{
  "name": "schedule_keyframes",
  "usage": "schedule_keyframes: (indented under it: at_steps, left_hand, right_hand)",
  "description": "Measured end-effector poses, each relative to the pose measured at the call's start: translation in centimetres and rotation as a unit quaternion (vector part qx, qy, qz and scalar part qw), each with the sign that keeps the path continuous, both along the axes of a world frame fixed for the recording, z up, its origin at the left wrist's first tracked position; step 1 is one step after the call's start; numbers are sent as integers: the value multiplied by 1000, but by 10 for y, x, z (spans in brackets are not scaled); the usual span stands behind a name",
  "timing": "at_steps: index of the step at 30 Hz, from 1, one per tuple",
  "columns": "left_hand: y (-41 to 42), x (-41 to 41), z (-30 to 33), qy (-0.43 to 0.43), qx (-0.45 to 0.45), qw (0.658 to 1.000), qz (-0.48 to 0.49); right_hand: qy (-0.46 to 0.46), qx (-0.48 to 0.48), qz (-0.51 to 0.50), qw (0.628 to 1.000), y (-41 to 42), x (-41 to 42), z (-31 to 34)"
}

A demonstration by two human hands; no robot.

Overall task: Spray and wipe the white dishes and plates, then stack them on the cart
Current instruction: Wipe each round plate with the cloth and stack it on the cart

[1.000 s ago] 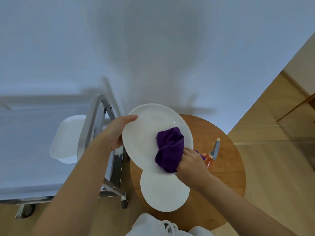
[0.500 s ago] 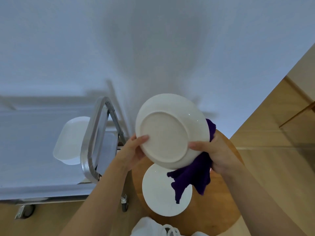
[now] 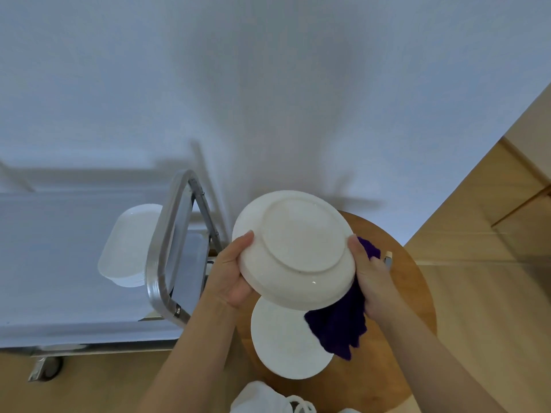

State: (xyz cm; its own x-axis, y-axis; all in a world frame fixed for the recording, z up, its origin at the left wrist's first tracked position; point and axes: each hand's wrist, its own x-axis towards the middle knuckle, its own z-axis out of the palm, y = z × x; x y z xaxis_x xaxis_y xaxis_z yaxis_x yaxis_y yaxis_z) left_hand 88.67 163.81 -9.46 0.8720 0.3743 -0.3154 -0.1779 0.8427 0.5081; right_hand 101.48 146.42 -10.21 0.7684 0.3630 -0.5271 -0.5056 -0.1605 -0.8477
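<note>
I hold a white plate (image 3: 295,248) bottom-side up between both hands, above the round wooden table (image 3: 411,308). My left hand (image 3: 231,272) grips its left rim. My right hand (image 3: 369,278) grips its right rim and also holds a purple cloth (image 3: 340,329), which hangs down under the plate. A second white plate (image 3: 286,344) lies flat on the table below. A stack of white oval dishes (image 3: 128,251) sits on the cart (image 3: 59,263) to the left.
The cart's metal handle (image 3: 167,248) rises between the dishes and my left hand. The top of a spray bottle (image 3: 388,257) shows behind my right hand. A white wall stands behind, and wooden floor lies to the right.
The plate was face up with the cloth wiping its top; it has been turned over, its underside now faces me, and the cloth hangs beneath from my right hand.
</note>
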Motion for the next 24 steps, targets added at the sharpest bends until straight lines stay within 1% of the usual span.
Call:
schedule_keyframes:
  at_steps: [2,3,5,7,8,9,10,12,13,15,18,20,22,24]
  left_hand:
    - [-2,1,6,-2,23,1000,-2]
    - [-3,1,10,-3,42,999,-1]
    - [-4,2,19,8,95,995,4]
    - [-6,5,26,45,175,984,-1]
    - [-9,6,28,82,231,969,-10]
    - [-13,8,30,125,300,945,-23]
    - [-18,10,32,159,373,913,-42]
    - [-30,12,37,179,476,857,-88]
    - [-33,11,38,176,502,839,-112]
    - [-36,7,43,177,515,825,-152]
    - [-34,0,53,167,511,816,-210]
    - [-35,-4,59,156,504,819,-227]
    - [-35,-8,61,139,475,841,-218]
    - [-30,-10,61,96,416,883,-196]
  right_hand:
    - [-58,-66,-37,995,3,-5,-3]
    - [-90,-68,-58,992,5,-7,-3]
    - [-158,-24,-81,984,7,-13,2]
    - [-236,14,-47,970,8,-20,6]
    - [-274,20,-14,961,9,-25,8]
    - [-301,24,20,953,11,-30,10]
    - [-314,30,51,948,15,-36,12]
    - [-321,44,104,940,27,-41,16]
    - [-321,46,123,938,33,-40,19]
    - [-329,55,136,933,43,-31,29]
    - [-361,36,156,919,46,-12,40]
    - [-360,20,153,920,43,-4,42]
    - [-329,8,132,935,42,0,42]
    - [-306,-11,106,946,40,4,41]
